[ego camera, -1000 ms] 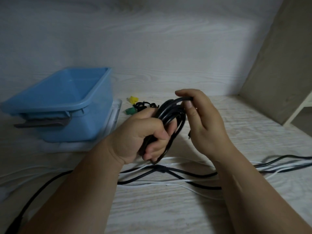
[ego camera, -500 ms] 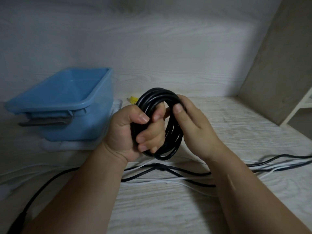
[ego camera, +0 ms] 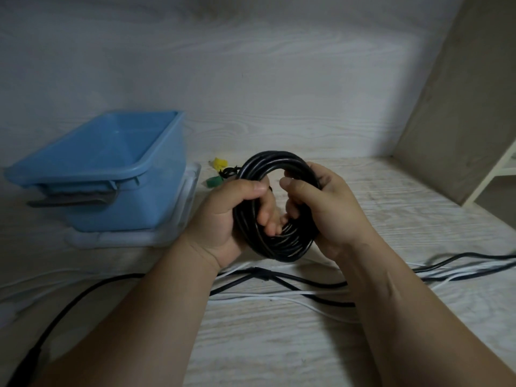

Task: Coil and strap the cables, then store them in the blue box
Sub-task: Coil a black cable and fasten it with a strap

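Above a pale wood-grain surface (ego camera: 405, 208), a person holds a coiled black cable (ego camera: 268, 157) upright between both hands, clear of the boards; the left hand (ego camera: 220, 219) grips the coil's left side, thumb laid across the front and fingers curled through the ring; the right hand (ego camera: 332, 210) clasps the right side, thumb hooked into the opening and fingers wrapped out of sight behind the strands. To the left, apart from the coil, the blue box (ego camera: 134, 202) stands open-topped on a clear plastic tray (ego camera: 191, 191); between box and coil lie a small yellow strap (ego camera: 219, 162), a green strap (ego camera: 213, 181) and a black strap (ego camera: 229, 171), the last partly hidden behind the coil. Beneath the hands, loose black cables (ego camera: 307, 283) and white cables (ego camera: 279, 296) run across the surface and pass under both forearms; one black lead (ego camera: 92, 289) curves towards the lower left corner, where its end is too blurred to make out.
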